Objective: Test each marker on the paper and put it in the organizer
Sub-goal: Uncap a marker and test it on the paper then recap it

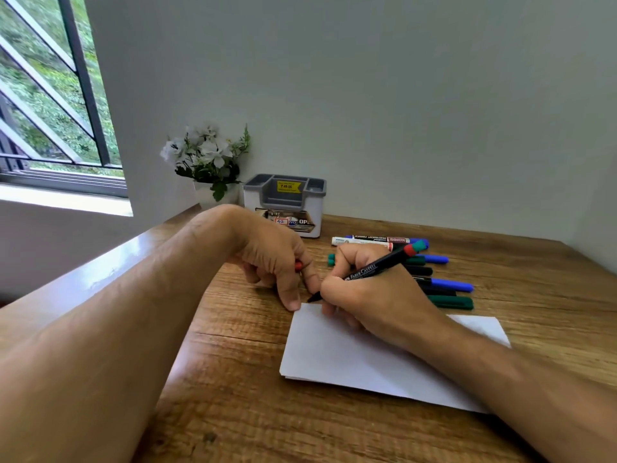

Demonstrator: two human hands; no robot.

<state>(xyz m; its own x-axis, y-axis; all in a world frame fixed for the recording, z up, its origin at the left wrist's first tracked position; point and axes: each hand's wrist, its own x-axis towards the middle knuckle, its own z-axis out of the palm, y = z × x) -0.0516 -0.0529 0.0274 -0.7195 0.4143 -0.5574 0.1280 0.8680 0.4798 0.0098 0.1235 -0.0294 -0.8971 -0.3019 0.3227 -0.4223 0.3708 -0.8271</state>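
Observation:
My right hand (364, 302) grips a black marker with a red end (377, 267), uncapped, its tip just beyond the far left corner of the white paper (334, 355). My left hand (277, 259) holds the red cap (298, 265) in curled fingers, and one finger presses down at that same paper corner. Several markers (444, 285) with blue, green and black caps lie on the table behind my right hand. The grey and white organizer (283, 203) stands against the wall, beyond both hands.
A small white pot of white flowers (208, 162) sits left of the organizer. The wooden table (240, 396) meets the wall behind and a window ledge (66, 198) on the left.

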